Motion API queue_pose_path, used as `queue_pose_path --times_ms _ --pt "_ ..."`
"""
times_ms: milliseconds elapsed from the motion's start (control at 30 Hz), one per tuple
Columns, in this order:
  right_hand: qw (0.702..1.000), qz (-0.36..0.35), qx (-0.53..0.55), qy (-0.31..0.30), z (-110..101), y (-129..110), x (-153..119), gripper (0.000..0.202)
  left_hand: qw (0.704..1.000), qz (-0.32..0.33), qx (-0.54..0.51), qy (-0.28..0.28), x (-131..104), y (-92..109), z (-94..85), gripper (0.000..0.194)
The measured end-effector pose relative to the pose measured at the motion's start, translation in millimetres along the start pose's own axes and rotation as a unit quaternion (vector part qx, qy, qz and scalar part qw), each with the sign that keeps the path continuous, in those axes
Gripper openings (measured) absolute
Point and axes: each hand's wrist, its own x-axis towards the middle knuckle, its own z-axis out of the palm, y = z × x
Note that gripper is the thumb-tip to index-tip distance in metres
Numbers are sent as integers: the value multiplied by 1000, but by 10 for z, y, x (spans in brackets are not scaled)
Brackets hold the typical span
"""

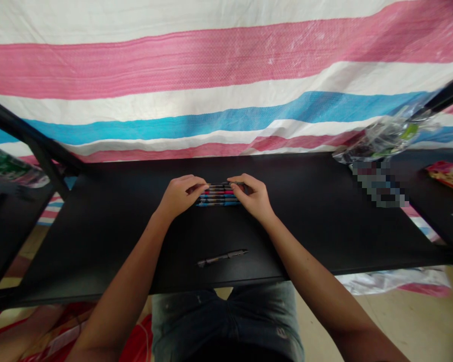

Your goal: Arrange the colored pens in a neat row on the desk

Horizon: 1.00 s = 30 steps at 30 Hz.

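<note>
Several pens (218,196) lie side by side in a row on the black table (109,231), some with blue and red parts. At the left end of the row, my left hand (181,196) is closed, thumb and fingers on the pens at the far side. My right hand (253,197) grips the opposite end in the same way, its thumb over the pen ends. The fingers hide the tips there, so I cannot tell exactly which pens are pinched. Apart from the row, a single dark pen (222,257) lies nearer the table's front edge.
Clear plastic packaging (381,138) sits at the table's back right, beside a blurred-out object (379,186). A striped sheet (196,65) hangs behind the table. Dark frame bars (41,156) rise at the left. Another person's limb shows at lower left.
</note>
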Motion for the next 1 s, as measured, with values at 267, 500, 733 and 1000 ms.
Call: queue_pose_path --times_ms 267,500,733,1000 --pt "1000 -9 -5 28 -74 22 39 17 1000 -7 0 26 3 -34 -40 14" --pt "1000 -16 -8 -7 -14 -32 1 17 1000 0 -6 -12 -12 0 17 15" --pt "999 -27 -10 30 -88 12 38 16 1000 -3 3 20 -6 -42 -28 14" --pt "999 -20 -23 39 -127 3 49 16 1000 -3 0 28 -4 -48 -58 12"
